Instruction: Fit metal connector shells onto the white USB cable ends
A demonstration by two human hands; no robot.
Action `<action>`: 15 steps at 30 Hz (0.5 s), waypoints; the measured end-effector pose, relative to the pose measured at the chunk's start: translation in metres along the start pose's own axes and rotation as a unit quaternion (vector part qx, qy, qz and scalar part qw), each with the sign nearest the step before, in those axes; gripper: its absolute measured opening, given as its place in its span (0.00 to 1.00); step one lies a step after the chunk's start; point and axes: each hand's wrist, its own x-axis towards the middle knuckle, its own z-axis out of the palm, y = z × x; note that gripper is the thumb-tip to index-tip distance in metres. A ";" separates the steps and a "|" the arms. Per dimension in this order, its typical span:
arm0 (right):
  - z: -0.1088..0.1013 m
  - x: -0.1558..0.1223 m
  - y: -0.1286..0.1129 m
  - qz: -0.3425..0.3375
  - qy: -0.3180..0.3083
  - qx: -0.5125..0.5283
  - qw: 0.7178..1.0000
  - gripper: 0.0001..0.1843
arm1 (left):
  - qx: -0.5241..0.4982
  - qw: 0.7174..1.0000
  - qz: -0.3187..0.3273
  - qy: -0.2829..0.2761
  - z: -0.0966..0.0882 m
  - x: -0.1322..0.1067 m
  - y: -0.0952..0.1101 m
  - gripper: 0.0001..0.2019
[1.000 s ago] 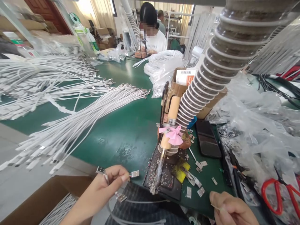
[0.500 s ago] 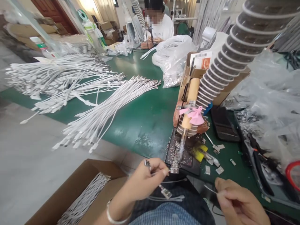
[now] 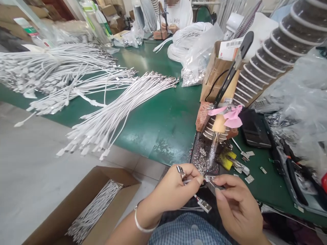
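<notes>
My left hand (image 3: pixel 181 187) is closed around white USB cables. At its fingertips the small metal USB connector (image 3: pixel 209 178) of one cable sticks out, just below the tip of an upright soldering iron (image 3: pixel 219 126). A second USB plug (image 3: pixel 204 205) hangs below the hand on its cable, and another metal plug (image 3: pixel 180 170) pokes up between the fingers. My right hand (image 3: pixel 237 200) pinches a thin grey strip (image 3: pixel 217 185), its exact kind unclear. The right index fingertip is at the connector's end. Solder crumbs (image 3: pixel 201 158) lie around the iron's tip.
A pile of white cables (image 3: pixel 122 109) lies on the green table (image 3: pixel 163 122). More cables fill a cardboard box (image 3: pixel 122 200) at lower left. A yellow sponge (image 3: pixel 226 160), a phone (image 3: pixel 255 129) and a ribbed hose (image 3: pixel 276 54) are at right. A person (image 3: pixel 178 13) sits opposite.
My right hand has moved left and up to meet the left hand at the connector. The view has shifted, and the iron's stand now appears farther right.
</notes>
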 end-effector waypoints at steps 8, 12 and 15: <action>0.002 -0.005 0.006 0.029 0.009 0.032 0.999 0.12 | -0.016 1.000 0.000 0.000 -0.003 0.004 0.007 0.05; 0.003 -0.003 0.005 0.031 0.016 0.042 0.999 0.11 | -0.018 1.000 0.008 -0.010 -0.006 0.005 0.009 0.04; 0.002 -0.002 0.004 0.026 0.022 0.045 0.998 0.11 | -0.007 1.000 0.009 -0.022 -0.008 0.005 0.009 0.03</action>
